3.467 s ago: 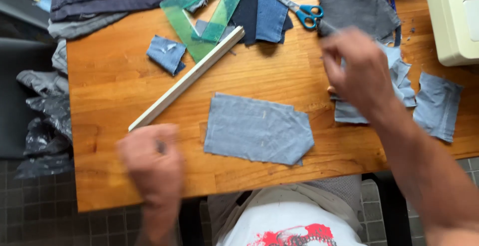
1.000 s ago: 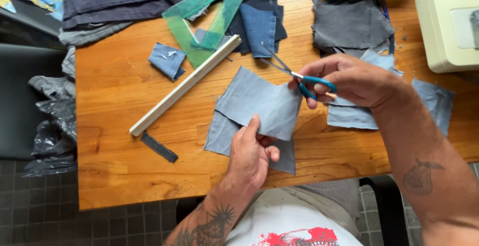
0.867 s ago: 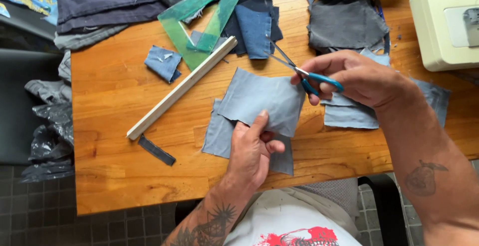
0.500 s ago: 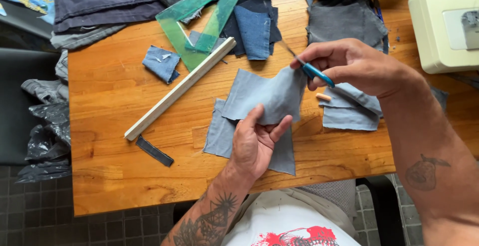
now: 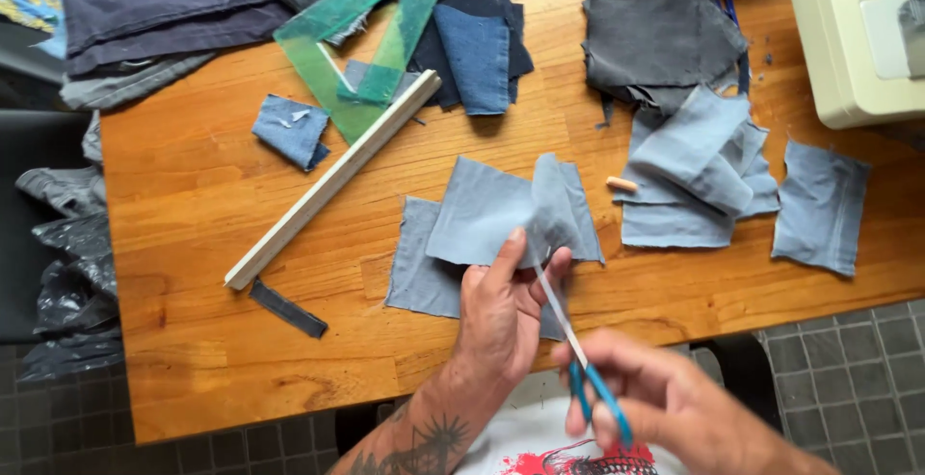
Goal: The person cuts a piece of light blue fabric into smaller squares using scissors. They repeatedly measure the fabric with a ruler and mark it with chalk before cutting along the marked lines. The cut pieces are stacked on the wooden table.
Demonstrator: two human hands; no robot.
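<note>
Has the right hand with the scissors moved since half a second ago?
Yes. The right hand with the blue-handled scissors has come from over the wooden table toward the person, now past its near edge.

Light blue denim piece [image 5: 501, 210], partly lifted off the wooden table; blue-handled scissors [image 5: 578, 350] at its edge.

Showing are two hands, one pair of scissors [image 5: 578, 350], one wooden bar [image 5: 332, 178], one green triangle ruler [image 5: 371, 37] and one sewing machine [image 5: 858, 37].

Head view: I look steeply down, close, on the wooden table [image 5: 193, 196].
Facing: far edge at 12 o'clock.
</note>
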